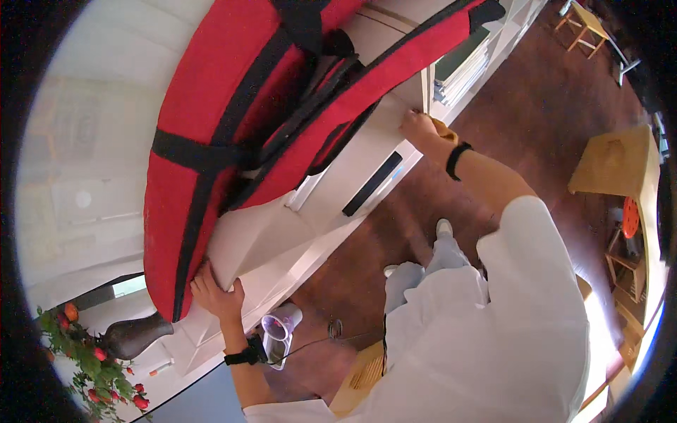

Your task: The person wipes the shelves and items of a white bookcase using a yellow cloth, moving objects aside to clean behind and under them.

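My left hand (218, 293) rests against a white shelf panel (254, 238), right beside the lower end of a large red fabric bag with black straps (180, 222). Its thumb stands apart from the fingers, and some fingertips are hidden at the bag's edge. The bag lies across the top of the white shelf unit, with a black zip and an open-looking flap along its side. Farther along the unit, my right hand (419, 127) is closed at the front of a shelf compartment. A yellow-brown cloth (444, 130) bunches out from beneath it.
Books or papers (463, 69) stand in a compartment past my right hand. A dark vase (135, 336) with red artificial-looking flowers (92, 365) is at the lower left. A bin (282, 321) stands on the brown floor (359, 254). Wooden stools (584, 24) and a table (608, 161) are to the right.
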Demonstrator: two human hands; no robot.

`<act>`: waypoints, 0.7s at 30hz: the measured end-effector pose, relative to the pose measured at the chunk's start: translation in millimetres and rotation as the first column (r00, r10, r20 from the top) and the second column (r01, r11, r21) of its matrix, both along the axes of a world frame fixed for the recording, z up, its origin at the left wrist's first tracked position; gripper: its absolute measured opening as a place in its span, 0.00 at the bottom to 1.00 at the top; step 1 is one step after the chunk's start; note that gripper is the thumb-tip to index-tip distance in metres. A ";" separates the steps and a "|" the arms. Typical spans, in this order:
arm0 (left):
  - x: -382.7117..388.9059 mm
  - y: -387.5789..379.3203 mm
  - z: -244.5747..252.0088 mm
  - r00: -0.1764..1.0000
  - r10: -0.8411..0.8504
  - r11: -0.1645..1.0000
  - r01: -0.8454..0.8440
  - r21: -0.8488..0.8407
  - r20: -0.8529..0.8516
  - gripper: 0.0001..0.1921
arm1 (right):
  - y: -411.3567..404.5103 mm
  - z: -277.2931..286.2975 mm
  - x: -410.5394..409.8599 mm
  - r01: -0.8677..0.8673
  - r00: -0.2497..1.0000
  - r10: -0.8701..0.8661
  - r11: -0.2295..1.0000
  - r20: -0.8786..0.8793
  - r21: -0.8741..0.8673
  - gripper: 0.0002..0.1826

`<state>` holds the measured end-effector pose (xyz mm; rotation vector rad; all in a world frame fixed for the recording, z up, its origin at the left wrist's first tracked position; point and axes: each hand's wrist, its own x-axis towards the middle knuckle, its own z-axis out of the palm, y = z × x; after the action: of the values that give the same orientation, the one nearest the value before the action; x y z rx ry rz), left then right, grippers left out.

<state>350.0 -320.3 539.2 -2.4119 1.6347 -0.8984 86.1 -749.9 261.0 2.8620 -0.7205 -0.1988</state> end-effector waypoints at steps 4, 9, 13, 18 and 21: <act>-6.9 -5.8 7.2 0.999 -0.044 0.998 0.045 -0.032 0.024 0.31 | -3.0 0.3 23.4 0.115 0.992 -0.118 0.991 0.041 0.070 0.07; -3.7 -4.5 4.8 0.999 -0.028 0.999 0.029 -0.022 0.040 0.31 | 5.1 4.4 23.8 0.176 0.981 -0.181 0.981 0.066 0.079 0.07; -7.9 -9.2 9.9 1.000 -0.006 0.999 0.005 -0.042 -0.011 0.31 | -6.3 1.9 -5.2 -0.110 0.994 0.107 0.990 -0.036 -0.091 0.06; -3.1 -2.4 6.9 1.000 0.005 1.000 -0.004 -0.009 0.023 0.31 | -3.7 25.9 -12.7 -0.219 0.972 0.206 0.967 -0.110 -0.130 0.05; -1.6 -1.3 7.4 0.999 -0.011 1.000 0.011 -0.006 0.032 0.31 | -7.7 5.4 -9.2 -0.220 0.974 0.212 0.968 -0.076 -0.122 0.05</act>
<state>348.4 -321.6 546.6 -2.3822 1.6386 -0.9392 76.9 -757.6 266.4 2.7688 -0.3902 -0.2012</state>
